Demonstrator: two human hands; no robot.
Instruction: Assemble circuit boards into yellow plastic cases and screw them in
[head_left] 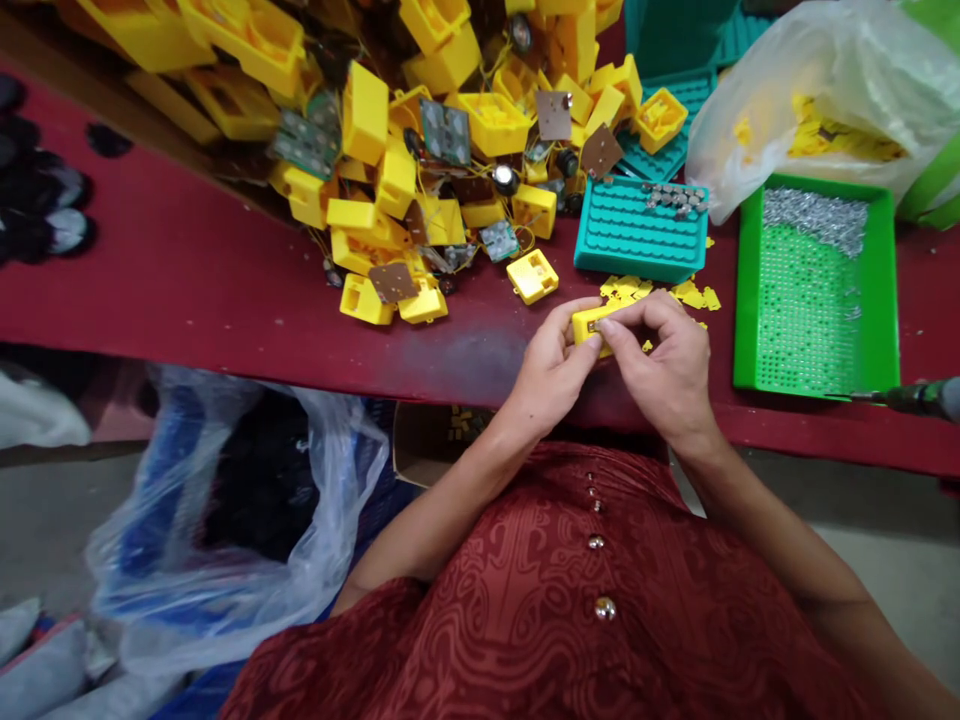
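Near the table's front edge, my left hand [551,370] grips a small yellow plastic case [583,326] by its left side. My right hand [664,365] has its thumb and index finger pressed on the case, beside a small opening with something metallic in it. Whether the right fingers pinch a separate small part cannot be made out. Flat yellow plastic pieces [626,288] lie just behind the hands. Another yellow case [532,276] rests on the table to the left. A teal ribbed tray [637,235] with small metal parts [675,197] on it sits beyond them.
A heap of yellow cases [397,180], circuit boards [445,131] and wires fills the back. At right are a green basket [821,385] of screws [817,215], a screwdriver-like tool [919,397] and a plastic bag [795,60]. A lined blue bin [176,440] stands below left.
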